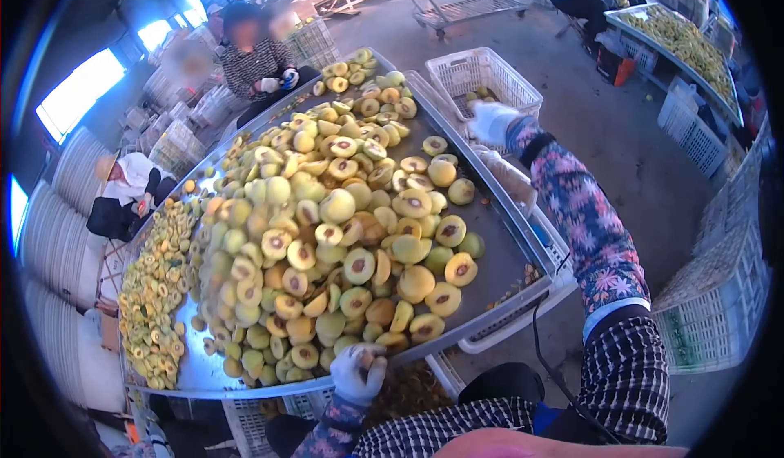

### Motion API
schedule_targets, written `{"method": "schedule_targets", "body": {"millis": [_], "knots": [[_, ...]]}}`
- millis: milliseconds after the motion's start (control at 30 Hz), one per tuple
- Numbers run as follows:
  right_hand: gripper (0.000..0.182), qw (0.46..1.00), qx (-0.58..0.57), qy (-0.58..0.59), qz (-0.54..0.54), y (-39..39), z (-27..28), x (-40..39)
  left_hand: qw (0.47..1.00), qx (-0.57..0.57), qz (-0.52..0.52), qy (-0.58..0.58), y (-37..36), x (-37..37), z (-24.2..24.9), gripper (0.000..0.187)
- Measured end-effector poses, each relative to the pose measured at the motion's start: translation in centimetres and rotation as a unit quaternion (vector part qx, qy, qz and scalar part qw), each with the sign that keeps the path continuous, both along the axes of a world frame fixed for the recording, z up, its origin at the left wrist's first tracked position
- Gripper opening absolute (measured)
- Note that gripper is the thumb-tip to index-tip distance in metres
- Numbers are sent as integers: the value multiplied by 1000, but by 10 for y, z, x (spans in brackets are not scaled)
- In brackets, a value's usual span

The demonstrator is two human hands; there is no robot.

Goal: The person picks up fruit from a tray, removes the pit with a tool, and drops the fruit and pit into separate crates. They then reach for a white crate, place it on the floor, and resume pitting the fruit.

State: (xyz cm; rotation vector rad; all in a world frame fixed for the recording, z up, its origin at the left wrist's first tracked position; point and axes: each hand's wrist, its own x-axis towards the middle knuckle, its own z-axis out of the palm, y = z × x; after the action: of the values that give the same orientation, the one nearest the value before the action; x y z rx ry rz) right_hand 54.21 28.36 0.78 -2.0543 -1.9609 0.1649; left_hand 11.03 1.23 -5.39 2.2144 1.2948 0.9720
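Metal tray (498, 213) — tilted, apparently — heaped with halved yellow-green fruit (327, 237).

A fruit-processing shed. Halved, pitted fruit (343, 237) is heaped on a long metal sorting table (498, 237); white plastic crates (482, 78) stand on the bare concrete floor (629, 164). Seated workers (257, 58) line the table's far side, and a second table of fruit (682, 42) stands beyond, with stacked trays (57, 246) alongside.
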Motion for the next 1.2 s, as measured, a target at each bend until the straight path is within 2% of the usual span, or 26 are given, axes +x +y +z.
{"method": "schedule_targets", "body": {"millis": [67, 133, 200, 233, 333, 400, 433, 467, 500, 533, 567, 600, 633, 667, 733, 800, 867, 900, 933, 967, 1000, 1033, 1067, 1133, 1167, 1200], "knots": [[43, 996, 22, 20, -87, -16, 26, 5, 999, 41, -23, -20, 4, -5, -6, 5], [42, 997, -7, 12, -71, -39, 56, -10, 997, -26, -10, -73, 3, -12, -19, 8], [41, 999, 9, 13, -31, -72, 74, -35, 991, -62, -21, -119, -2, -9, -4, 16], [42, 998, 37, -2, -45, -84, 76, -39, 951, -180, -11, -251, -8, -9, -7, 22], [44, 996, -19, -64, -58, -106, 72, -50, 892, -202, -19, -404, -7, -18, -22, 24], [37, 998, 31, 38, 45, -159, 73, -117, 856, -161, 52, -489, -13, -17, -22, 31], [25, 960, 122, -23, 251, -178, 49, -134, 845, -218, 4, -489, -27, -30, -10, 37], [24, 935, 117, 50, 332, -203, 30, -164, 828, -273, -45, -488, -41, -43, 3, 43], [28, 858, 229, -73, 454, -230, 7, -192, 824, -286, -33, -489, -53, -44, 7, 43], [30, 854, 179, -51, 486, -276, 13, -229, 833, -255, 11, -491, -62, -45, 12, 45], [34, 906, -32, 151, 394, -299, -22, -257, 842, -221, 53, -489, -74, -49, 13, 51], [40, 886, -124, 267, 358, -338, 1, -292, 845, -222, 59, -483, -85, -55, 10, 51], [57, 874, -100, 273, 390, -354, -12, -311, 877, -179, 39, -445, -93, -61, 5, 47], [57, 874, -195, 285, 343, -373, -6, -329, 904, -134, 16, -406, -101, -68, 4, 53], [53, 773, -126, 497, 373, -396, -34, -354, 912, -139, 26, -386, -125, -79, 21, 51], [48, 663, -175, 656, 315, -418, -58, -379, 893, -252, 11, -374, -149, -93, 38, 48], [42, 671, -115, 644, 348, -423, -96, -389, 888, -294, -53, -350, -155, -114, 13, 51], [40, 680, -95, 656, 315, -427, -98, -390, 902, -243, -76, -348, -164, -114, 17, 52], [38, 687, -75, 665, 284, -424, -97, -384, 915, -243, -41, -319, -174, -127, 12, 53], [34, 626, -196, 720, 226, -430, -56, -358, 926, -244, 2, -289, -184, -142, 9, 54], [32, 630, -169, 737, 173, -427, -36, -340, 929, -248, 75, -264, -206, -153, 33, 50], [32, 642, -118, 748, 123, -423, -15, -324, 891, -233, 112, -372, -216, -168, 27, 47], [31, 650, -68, 753, 78, -416, -1, -306, 893, -202, 189, -354, -234, -175, 41, 41], [29, 660, 14, 745, 94, -383, -11, -266, 929, -67, 254, -261, -261, -214, 22, 34], [27, 687, -7, 723, 69, -376, 3, -249, 894, -49, 303, -325, -274, -233, 9, 33], [24, 713, -27, 699, 42, -369, 16, -235, 919, 20, 369, -140, -291, -244, 11, 32]]}}
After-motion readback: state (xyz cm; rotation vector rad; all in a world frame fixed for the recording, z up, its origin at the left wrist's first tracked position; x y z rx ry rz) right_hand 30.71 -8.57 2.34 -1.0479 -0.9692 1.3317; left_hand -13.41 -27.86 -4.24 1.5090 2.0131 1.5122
